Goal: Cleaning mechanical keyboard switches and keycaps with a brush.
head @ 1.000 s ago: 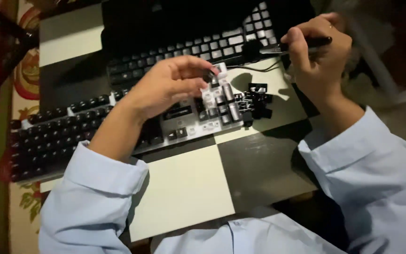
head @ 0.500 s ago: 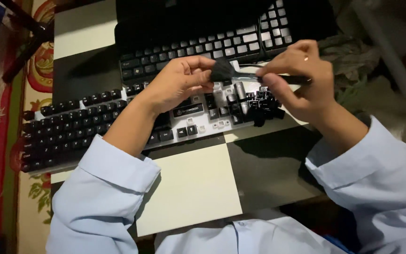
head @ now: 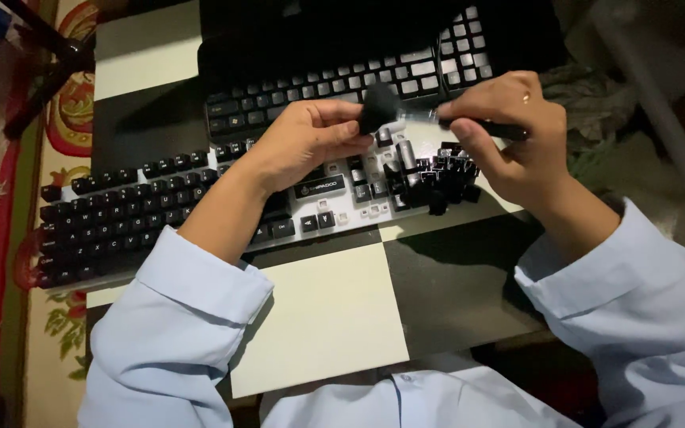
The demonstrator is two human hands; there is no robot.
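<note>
Table: a black-and-cream chequered top (head: 327, 317) carries everything; it gives a steady base, so the person would do well to keep both forearms low over it.
Near keyboard: the black keyboard (head: 120, 218) lies across the table, its right end stripped to a pale plate; brushing should run along those bare rows.
Far keyboard: a second keyboard (head: 342, 83) sits just behind, untouched.
Loose keycaps: a dark heap (head: 445, 178) rests on the near keyboard's right end, best kept clear of the sweep.
Right hand: the right hand (head: 509, 135) is closed around the brush handle.
Left hand: the left hand (head: 303, 143) pinches the bristles, fingertips together.
Brush: the brush (head: 380, 107) hangs between both hands, above the bare plate.
</note>
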